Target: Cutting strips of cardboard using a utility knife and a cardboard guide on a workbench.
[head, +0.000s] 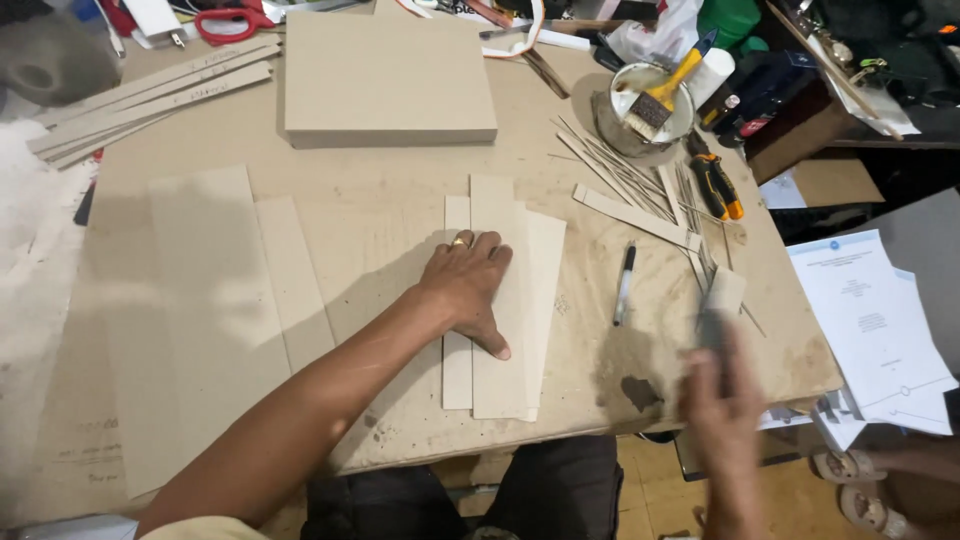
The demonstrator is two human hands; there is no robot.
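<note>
1. Nearest the lens I see the right hand (722,400), motion-blurred, raised over the table's near right edge, wrist entering from the bottom of frame.
2. It pinches a small pale cardboard piece (722,298) at its fingertips; blur hides the exact grip, so I can't tell how tightly the fingers close.
3. Left hand (468,285) lies palm down, flat, on the stack of cardboard strips (530,330) at table centre. Fingers together pointing away from me, thumb splayed toward me along a strip. Nothing gripped, just pressing.
4. Left forearm runs diagonally from bottom left up to the stack; a ring shows on one finger.
5. Stack: several long pale strips, overlapping side by side, long axis running away from me. Near ends stop just short of the table's front edge.
6. Right hand is well apart from the stack, off to its right; a black pen (623,284) lies between them on the worktable (400,210).
7. Left of the stack: wider cardboard sheets (215,300) lying flat, apart from the left hand.
8. Far side: a flat cardboard box (388,78), more strips at far left (150,100), red scissors (232,20).
9. Far right: a tin with a yellow-handled brush (660,98), a utility knife (718,185), thin offcut slivers (630,180).
10. White printed papers (870,320) sit off the table's right side.
</note>
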